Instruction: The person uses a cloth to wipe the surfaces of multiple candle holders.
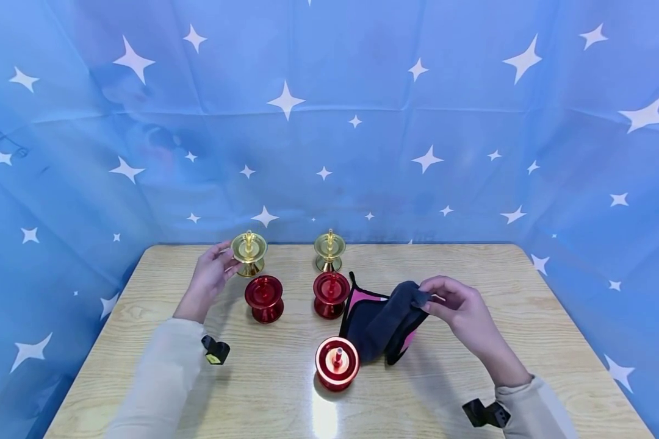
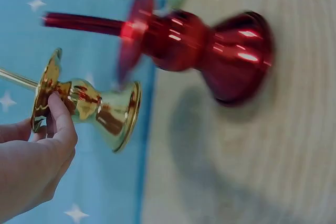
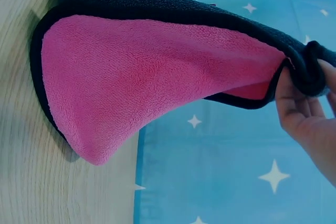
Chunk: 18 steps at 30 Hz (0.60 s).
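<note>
My left hand (image 1: 211, 274) grips a gold candle holder (image 1: 249, 249) under its dish. In the left wrist view, that holder's flared base (image 2: 119, 121) shows against the backdrop, above the table's back edge. My right hand (image 1: 458, 311) pinches a corner of a cleaning cloth (image 1: 387, 320), dark on one face and pink on the other with black edging. The raised corner slopes down to the part lying on the table; its pink face (image 3: 142, 66) fills much of the right wrist view. Nearest the left hand stands a red candle holder (image 1: 265, 297).
Another gold candle holder (image 1: 329, 250) stands at the back. A second red one (image 1: 331, 292) is by the cloth's left edge, and a third (image 1: 337, 363) stands nearer the front. The wooden table (image 1: 274, 396) meets a blue star-patterned backdrop (image 1: 362, 164).
</note>
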Motion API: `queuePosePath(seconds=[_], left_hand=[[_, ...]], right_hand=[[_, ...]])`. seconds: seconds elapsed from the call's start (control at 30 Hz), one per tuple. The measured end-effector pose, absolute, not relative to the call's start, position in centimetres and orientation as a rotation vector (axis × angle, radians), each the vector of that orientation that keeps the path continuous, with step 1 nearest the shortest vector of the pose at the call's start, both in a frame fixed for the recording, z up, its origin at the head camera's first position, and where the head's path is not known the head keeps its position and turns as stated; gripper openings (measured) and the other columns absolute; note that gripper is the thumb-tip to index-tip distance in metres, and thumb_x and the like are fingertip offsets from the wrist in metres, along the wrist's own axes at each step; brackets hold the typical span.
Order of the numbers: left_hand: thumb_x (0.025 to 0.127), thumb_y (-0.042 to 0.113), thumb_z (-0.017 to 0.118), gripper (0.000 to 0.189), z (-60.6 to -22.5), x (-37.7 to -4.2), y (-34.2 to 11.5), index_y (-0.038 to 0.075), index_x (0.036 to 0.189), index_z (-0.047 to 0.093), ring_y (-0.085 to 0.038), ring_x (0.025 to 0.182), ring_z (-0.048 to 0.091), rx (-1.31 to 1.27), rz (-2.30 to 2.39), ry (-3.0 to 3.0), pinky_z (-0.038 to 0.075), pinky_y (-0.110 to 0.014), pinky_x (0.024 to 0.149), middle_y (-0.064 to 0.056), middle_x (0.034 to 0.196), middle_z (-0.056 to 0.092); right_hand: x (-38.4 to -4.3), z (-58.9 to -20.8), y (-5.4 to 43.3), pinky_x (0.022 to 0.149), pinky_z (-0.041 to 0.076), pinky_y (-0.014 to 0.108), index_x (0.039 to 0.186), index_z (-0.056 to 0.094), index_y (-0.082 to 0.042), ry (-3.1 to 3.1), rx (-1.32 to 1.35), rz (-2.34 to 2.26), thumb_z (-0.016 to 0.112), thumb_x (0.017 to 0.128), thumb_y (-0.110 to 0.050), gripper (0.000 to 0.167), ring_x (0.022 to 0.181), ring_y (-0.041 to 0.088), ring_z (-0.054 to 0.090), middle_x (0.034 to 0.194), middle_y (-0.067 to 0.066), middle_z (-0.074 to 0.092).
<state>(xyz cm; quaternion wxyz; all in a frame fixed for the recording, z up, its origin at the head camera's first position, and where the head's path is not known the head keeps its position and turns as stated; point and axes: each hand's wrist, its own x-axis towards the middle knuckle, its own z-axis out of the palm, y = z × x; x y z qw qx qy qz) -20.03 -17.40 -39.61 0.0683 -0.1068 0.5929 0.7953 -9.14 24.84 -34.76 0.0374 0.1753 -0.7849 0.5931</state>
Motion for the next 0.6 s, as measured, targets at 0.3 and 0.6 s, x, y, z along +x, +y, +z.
queuePosePath(seconds=[0.3, 0.6], left_hand=[[0.097, 0.000, 0.032, 0.043, -42.7, -20.3, -16.9, -0.007, 0.138, 0.021, -0.009, 0.084, 0.057, -0.385, 2.356, 1.788, 0.036, -0.036, 0.101, -0.016, 0.113, 0.044], [0.096, -0.002, 0.033, 0.042, -43.7, -20.7, -15.8, -0.008, 0.136, 0.024, -0.009, 0.078, 0.058, -0.405, 2.340, 1.782, 0.049, -0.023, 0.082, -0.009, 0.098, 0.051]], right_hand=[[-9.1, -35.1, 24.8, 0.064, 0.053, 0.024, 0.098, 0.057, 0.006, -2.445, 0.528, 1.782, 0.058, 0.081, 0.013, 0.018, 0.073, 0.011, 0.061, 0.090, 0.000, 0.061], [-9.0, -35.3, 24.8, 0.064, 0.053, 0.025, 0.099, 0.058, 0.006, -2.476, 0.493, 1.770, 0.059, 0.083, 0.010, 0.017, 0.072, 0.012, 0.061, 0.088, 0.001, 0.061]])
